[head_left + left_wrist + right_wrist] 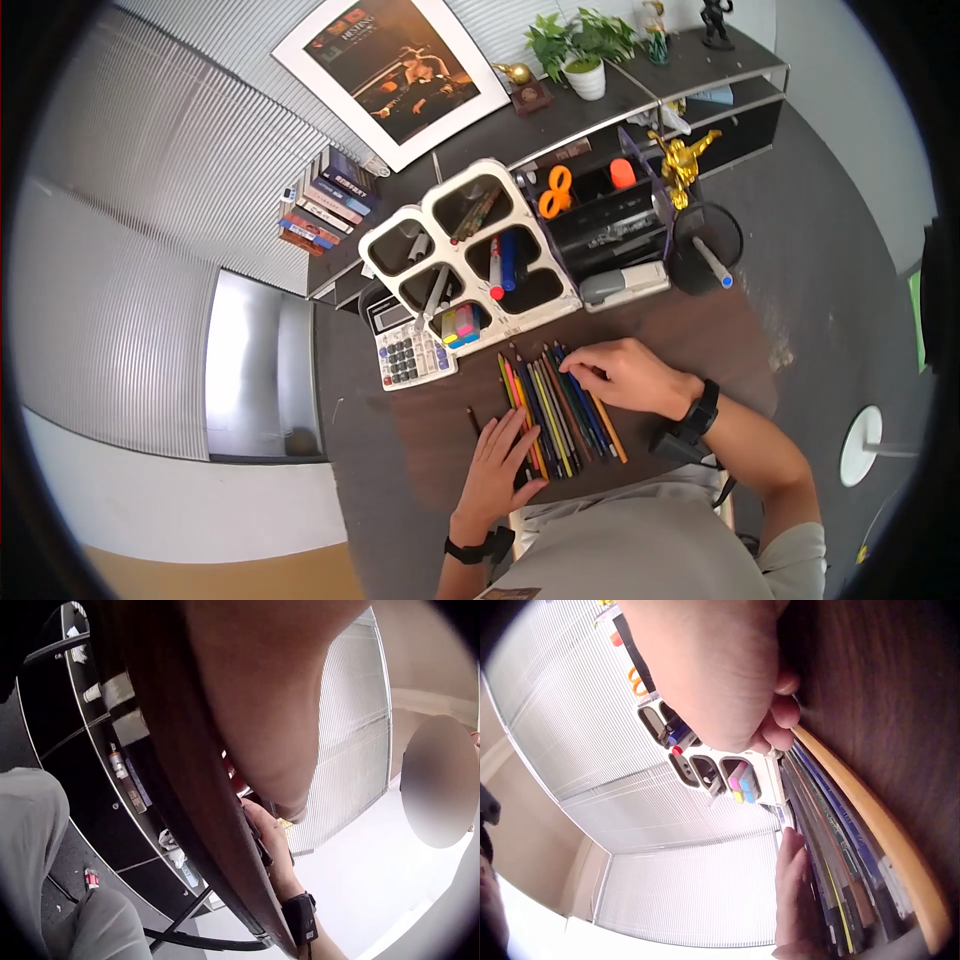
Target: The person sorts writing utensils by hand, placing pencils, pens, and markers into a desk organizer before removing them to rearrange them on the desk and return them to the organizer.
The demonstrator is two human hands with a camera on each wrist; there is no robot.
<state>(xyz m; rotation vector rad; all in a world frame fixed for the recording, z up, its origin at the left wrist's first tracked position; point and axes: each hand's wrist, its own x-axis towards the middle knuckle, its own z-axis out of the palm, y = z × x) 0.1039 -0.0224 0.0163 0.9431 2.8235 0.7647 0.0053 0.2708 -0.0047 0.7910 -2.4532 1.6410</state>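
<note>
A row of colored pencils (556, 415) lies side by side on the brown desk mat, pointing away from the body. My left hand (496, 458) rests along the row's left side with its fingers extended, overlapping the leftmost pencils. At the row's right side, my right hand (632, 377) has its fingers curled at the far end of an orange pencil (877, 821), pinching it there. That pencil is the outermost on the right. One dark pencil (473, 420) lies apart, left of the left hand. In the left wrist view the pencils are hidden by the hand.
Beyond the pencils stands a white organizer (515, 323) with markers and highlighters, and a calculator (412, 352) beside it. A dark desk caddy (612, 237) with orange scissors (555, 192) and a mesh cup (707, 285) with a marker stand at the back right. A whiteboard eraser (625, 287) lies in front.
</note>
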